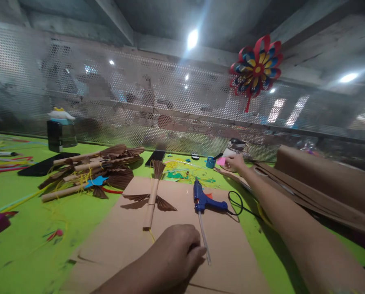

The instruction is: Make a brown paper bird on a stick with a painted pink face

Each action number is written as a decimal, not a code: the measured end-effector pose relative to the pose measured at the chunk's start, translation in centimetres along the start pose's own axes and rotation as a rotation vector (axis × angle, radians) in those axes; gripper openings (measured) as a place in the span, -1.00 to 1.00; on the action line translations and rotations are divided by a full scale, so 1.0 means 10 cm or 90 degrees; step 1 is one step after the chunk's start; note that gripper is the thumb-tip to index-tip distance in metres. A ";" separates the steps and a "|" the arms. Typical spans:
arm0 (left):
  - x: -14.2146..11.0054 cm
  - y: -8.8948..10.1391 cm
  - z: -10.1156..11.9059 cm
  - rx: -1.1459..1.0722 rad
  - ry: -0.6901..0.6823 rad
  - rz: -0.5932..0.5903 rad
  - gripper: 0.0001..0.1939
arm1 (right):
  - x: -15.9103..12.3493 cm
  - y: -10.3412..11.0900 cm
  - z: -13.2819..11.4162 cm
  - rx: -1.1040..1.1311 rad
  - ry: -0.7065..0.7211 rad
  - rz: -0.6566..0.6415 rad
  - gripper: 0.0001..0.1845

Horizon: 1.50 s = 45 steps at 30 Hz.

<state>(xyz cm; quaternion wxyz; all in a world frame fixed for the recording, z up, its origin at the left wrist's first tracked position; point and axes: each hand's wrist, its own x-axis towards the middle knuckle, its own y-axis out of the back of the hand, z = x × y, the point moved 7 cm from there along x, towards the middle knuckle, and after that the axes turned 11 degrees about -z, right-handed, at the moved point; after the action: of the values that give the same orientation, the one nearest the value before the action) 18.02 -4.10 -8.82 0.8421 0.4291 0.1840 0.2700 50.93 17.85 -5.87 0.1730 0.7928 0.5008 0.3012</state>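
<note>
My left hand [182, 251] is low in the middle with its fingers curled; whatever they may hold is hidden. Its thumb is close to the clear glue stick [204, 239] that runs out of the back of a blue hot glue gun [200, 197]. The gun lies on a sheet of brown cardboard [231, 245]. Left of it rests a figure of rolled brown paper [153, 192] with pleated wings and a fanned tail. My right hand [236, 164] reaches far forward, its fingers closed at a small pink piece of paper [221, 161].
Several similar paper figures [90, 165] are piled at the left, one with a blue star [97, 181]. Near the back are a phone [155, 158], a small blue pot [211, 162] and coloured scraps [185, 171]. Brown paper [317, 179] lies right; a mesh screen [170, 102] stands behind.
</note>
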 end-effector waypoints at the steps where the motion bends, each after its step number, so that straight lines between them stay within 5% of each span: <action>1: 0.00 0.00 0.00 0.000 -0.004 0.005 -0.77 | -0.02 -0.01 0.00 0.022 -0.014 -0.027 -0.66; 7: 0.04 -0.02 -0.10 -0.107 0.004 0.022 -0.71 | -0.40 0.12 -0.32 0.034 -0.004 -0.139 -0.78; 13: 0.08 -0.01 -0.11 -0.558 -0.007 0.082 -0.64 | -1.48 0.29 -1.27 -0.035 0.240 -0.119 -0.86; 16: 0.08 0.03 -0.01 -0.762 -0.050 0.047 -0.57 | -2.34 0.07 -1.86 -0.292 0.558 -0.071 -0.79; 21: 0.07 0.23 0.03 -0.906 -0.186 0.113 -0.67 | -3.08 -0.37 -2.08 -0.427 0.685 -0.079 -0.80; 27: 0.07 0.23 -0.07 -0.925 -0.182 0.110 -0.87 | -3.05 -0.41 -1.98 -0.253 0.613 -0.117 -0.82; 32: 0.08 0.16 -0.07 -0.858 -0.113 0.062 -0.80 | -2.59 -0.12 -1.60 0.012 0.371 -0.044 -0.71; 36: 0.11 0.08 -0.06 -0.820 -0.092 0.048 -0.80 | -2.40 -0.36 -1.26 0.268 0.141 -0.261 -0.59; 39: 0.13 0.05 -0.04 -0.770 -0.082 0.025 -0.77 | -2.50 -0.50 -1.32 0.340 0.131 -0.352 -0.58; 45: 0.14 0.02 -0.06 -0.675 -0.052 -0.001 -0.76 | -2.63 -0.52 -1.41 0.324 0.099 -0.323 -0.57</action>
<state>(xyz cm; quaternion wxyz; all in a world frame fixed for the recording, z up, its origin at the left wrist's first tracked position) 18.71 -2.79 -9.11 0.9501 -0.0459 -0.0102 0.3083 29.84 -3.87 -6.17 0.0005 0.6356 0.7522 0.1736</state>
